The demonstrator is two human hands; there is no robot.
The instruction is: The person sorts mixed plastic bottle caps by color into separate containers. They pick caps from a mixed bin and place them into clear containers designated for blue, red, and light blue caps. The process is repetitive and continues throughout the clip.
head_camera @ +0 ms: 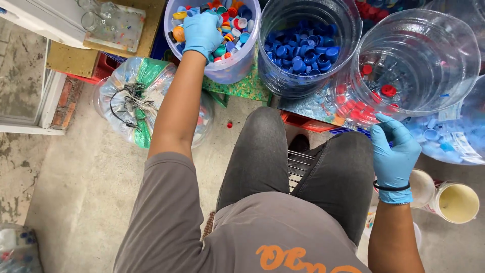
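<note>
My left hand [202,33], in a blue glove, reaches into a clear tub of mixed coloured bottle caps [232,65], fingers buried among the caps; whether it grips one is hidden. My right hand [396,151], also gloved in blue with a black band at the wrist, hovers by my right knee just below a tilted clear tub holding red caps [374,96]. Its fingers are curled and pinched together, and what lies between them is not visible. Between those two tubs stands a clear tub of blue caps [305,48].
A tied plastic sack [134,98] sits on the concrete floor at left. One red cap [230,124] lies loose on the floor. Two cream-coloured cups [457,202] stand at right, next to a clear container of pale blue caps [444,141]. I sit on a wire stool [299,164].
</note>
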